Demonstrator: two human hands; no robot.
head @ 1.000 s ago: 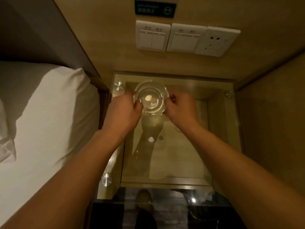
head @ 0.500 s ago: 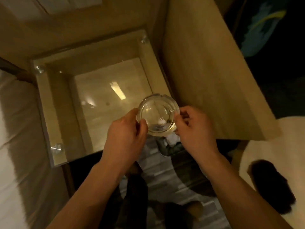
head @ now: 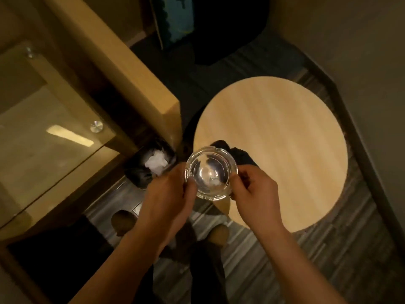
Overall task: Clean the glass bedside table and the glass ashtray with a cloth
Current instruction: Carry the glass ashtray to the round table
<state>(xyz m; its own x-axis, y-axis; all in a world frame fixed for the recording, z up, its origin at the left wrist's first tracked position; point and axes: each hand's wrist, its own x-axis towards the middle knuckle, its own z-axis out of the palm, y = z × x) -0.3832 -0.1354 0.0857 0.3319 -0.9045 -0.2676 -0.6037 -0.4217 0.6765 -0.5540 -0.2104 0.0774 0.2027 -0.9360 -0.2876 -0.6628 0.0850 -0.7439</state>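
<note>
I hold the round clear glass ashtray (head: 210, 173) in the air between both hands, over the near left edge of a round wooden table (head: 285, 137). My left hand (head: 166, 191) grips its left rim and my right hand (head: 255, 189) grips its right rim. A dark cloth (head: 240, 155) lies on the round table just behind the ashtray, partly hidden by it. The glass bedside table (head: 43, 132) sits at the left with metal studs at its corners.
A small bin (head: 151, 165) lined with a black bag holds white crumpled paper, on the floor between the two tables. A wooden side panel (head: 122, 58) rises beside the bedside table. Dark bags stand at the back. My feet show on the striped carpet below.
I lifted the ashtray off the glass bedside table and turned right with it. It now hangs over the round wooden table's edge, still held by both hands.
</note>
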